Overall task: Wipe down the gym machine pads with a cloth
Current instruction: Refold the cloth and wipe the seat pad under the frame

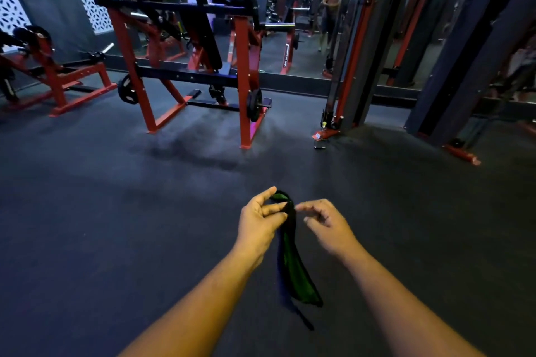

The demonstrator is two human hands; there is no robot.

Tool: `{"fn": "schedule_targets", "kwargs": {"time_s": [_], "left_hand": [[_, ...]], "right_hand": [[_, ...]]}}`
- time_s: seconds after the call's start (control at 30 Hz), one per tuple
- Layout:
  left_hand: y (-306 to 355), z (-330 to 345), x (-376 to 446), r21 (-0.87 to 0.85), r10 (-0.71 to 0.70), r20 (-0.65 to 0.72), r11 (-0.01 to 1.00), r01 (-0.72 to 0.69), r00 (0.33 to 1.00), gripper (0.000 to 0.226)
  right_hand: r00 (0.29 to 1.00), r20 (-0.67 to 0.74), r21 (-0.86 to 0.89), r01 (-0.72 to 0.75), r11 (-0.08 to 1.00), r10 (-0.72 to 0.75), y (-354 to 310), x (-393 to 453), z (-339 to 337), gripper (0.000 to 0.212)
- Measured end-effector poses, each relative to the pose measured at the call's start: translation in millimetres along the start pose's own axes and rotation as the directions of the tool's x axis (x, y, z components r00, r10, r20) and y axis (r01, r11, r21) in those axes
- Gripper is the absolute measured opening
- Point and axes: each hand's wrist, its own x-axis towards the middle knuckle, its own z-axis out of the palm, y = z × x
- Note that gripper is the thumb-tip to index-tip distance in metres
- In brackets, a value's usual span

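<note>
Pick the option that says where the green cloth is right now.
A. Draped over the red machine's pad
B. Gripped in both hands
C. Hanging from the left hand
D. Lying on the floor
C: the left hand pinches the cloth at its top and it hangs down; the right hand is beside it, not gripping.

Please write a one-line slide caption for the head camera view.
Left hand pinches a green cloth beside the right hand, facing a red gym machine.

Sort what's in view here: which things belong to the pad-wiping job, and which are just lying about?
Part of the job:
- green cloth, pinched at its top by the left hand
- right hand, beside the cloth top, grip unclear
- red-framed machine with its black pad

Just lying about:
- weight plates
- red bench at left
- cable tower
- wall mirror
</note>
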Motion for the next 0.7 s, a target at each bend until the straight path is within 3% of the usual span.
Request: {"fn": "schedule_targets", "kwargs": {"time_s": [0.07, 0.17, 0.3, 0.43, 0.53, 0.6, 0.7], "left_hand": [[9.4, 8.1, 47.2, 0.065, 0.016, 0.056, 0.998, -0.020, 0.998, 0.060], [27.2, 22.1, 110.8, 0.173, 0.059, 0.123, 0.982, -0.080, 0.991, 0.058], [47.3, 40.7, 195.7, 0.273, 0.110, 0.174, 0.949, -0.155, 0.979, 0.053], [48.9, 59.0, 289.1, 0.378, 0.203, 0.194, 0.887, -0.264, 0.960, 0.052], [45.1, 79.8, 359.5, 0.533, 0.281, 0.218, 0.768, -0.355, 0.935, 0.054], [47.5, 92.3, 395.3, 0.581, 0.326, 0.226, 0.711, -0.396, 0.918, 0.052], [59.1, 122.2, 453.1, 0.608, 0.385, 0.221, 0.664, -0.436, 0.896, 0.049]], "right_hand": [[0.999, -0.030, -0.064, 0.015, 0.998, -0.017, 12.0, 48.7, -18.0, 0.062], [0.991, 0.083, -0.277, 0.121, 0.953, -0.102, 31.2, 113.5, -46.4, 0.066], [0.977, 0.123, -0.611, 0.215, 0.762, -0.177, 63.7, 186.5, -81.7, 0.044], [0.968, 0.106, -0.761, 0.227, 0.608, -0.229, 104.1, 258.9, -121.3, 0.029], [0.941, 0.120, -0.713, 0.302, 0.632, -0.315, 125.6, 316.1, -151.6, 0.027], [0.936, 0.107, -0.621, 0.325, 0.713, -0.334, 127.3, 346.0, -162.7, 0.029], [0.978, 0.083, -0.417, 0.208, 0.885, -0.191, 135.9, 408.1, -188.8, 0.028]]}}
